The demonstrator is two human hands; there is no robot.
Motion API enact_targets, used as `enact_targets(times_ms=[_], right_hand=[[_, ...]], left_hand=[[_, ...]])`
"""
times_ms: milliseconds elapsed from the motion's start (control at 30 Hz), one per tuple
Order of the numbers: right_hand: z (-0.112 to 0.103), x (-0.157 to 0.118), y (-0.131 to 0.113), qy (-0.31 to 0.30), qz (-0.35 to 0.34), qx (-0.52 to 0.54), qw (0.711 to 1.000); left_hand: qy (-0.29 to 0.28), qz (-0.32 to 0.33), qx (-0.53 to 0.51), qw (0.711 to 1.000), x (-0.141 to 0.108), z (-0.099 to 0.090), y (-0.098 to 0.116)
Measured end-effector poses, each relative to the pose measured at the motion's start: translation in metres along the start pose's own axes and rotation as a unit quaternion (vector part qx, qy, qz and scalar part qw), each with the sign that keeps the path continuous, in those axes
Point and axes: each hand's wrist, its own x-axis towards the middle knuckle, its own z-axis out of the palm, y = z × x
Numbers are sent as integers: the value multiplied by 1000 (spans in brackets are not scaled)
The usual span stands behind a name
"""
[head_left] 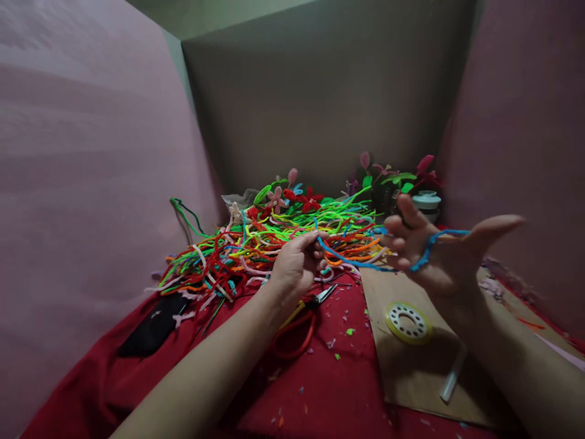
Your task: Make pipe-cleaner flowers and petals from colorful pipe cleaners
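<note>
A blue fuzzy stem (351, 262) stretches between my two hands. My left hand (299, 259) pinches one end of it between thumb and fingers, in front of the heap of coloured stems (269, 238). Its other part crosses the palm of my right hand (439, 253), which is turned up with the thumb stretched out and the fingers apart and partly curled; the stem lies over the palm and passes by the fingers. Below my left hand, scissors (295, 341) with red handles rest partly hidden by my left forearm.
A brown board (393, 372) on the red cloth (338, 390) carries a yellow-rimmed roll (408, 323) and a clear stick (452, 378). A black phone-like object (153, 329) lies left. Fuzzy flowers (311, 200) and a lidded jar (426, 204) stand behind. Small scraps are scattered.
</note>
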Motion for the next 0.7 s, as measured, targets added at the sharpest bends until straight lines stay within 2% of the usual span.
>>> enact_targets(times_ms=[67,133,200,233,300,367,400,533,633,700], right_hand=[[-5,0,-11,-24,-58,81,995],[-10,3,-17,-69,-99,181,976],[-11,7,-13,-59,-92,204,973],[-9,10,-7,-38,-72,170,982],[-1,13,12,-1,59,32,998],[12,13,35,-23,140,-85,986],[18,13,46,-40,151,-113,981],[37,6,68,-18,98,-207,973],[40,4,67,32,54,-282,957],[41,4,63,58,25,-345,936]], left_hand=[[14,-23,-36,999,3,-1,6],[12,-39,-55,998,4,-1,10],[4,-56,-62,997,2,2,10],[4,-59,-57,997,1,4,9],[9,-39,-23,999,-4,8,2],[-1,8,42,999,-9,10,-6],[-10,34,81,996,-12,11,-9],[-41,87,201,975,-15,9,-12],[-48,118,251,960,-14,8,-9],[-27,144,276,950,-14,8,-6]])
